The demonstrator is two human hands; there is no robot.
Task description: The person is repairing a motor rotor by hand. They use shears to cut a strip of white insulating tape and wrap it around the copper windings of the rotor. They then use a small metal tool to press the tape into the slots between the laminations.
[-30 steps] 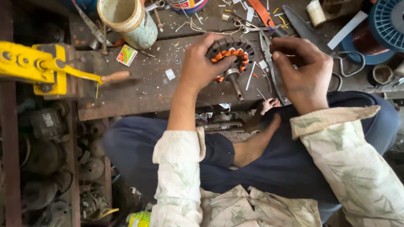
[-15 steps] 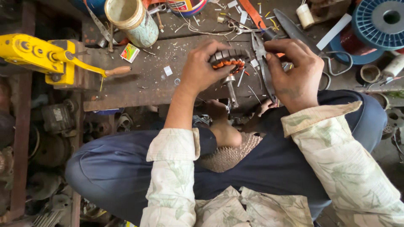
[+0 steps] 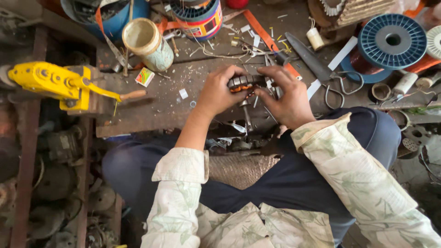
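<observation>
While left hand [image 3: 219,92] and right hand [image 3: 285,94] clamp the motor winding [image 3: 243,82], cream cup [image 3: 146,42] lies tipped, contents unclear.

Person wears a pale cream shirt with faint green leaf print, both sleeves rolled back to the forearm, over dark navy trousers. Left hand [image 3: 219,94] and right hand [image 3: 285,97] bare, ungloved.

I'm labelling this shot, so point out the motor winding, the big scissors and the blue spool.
motor winding [image 3: 245,82], head view, copper-wound side.
big scissors [image 3: 312,59], head view, blade.
blue spool [image 3: 392,40], head view, top flange.
</observation>
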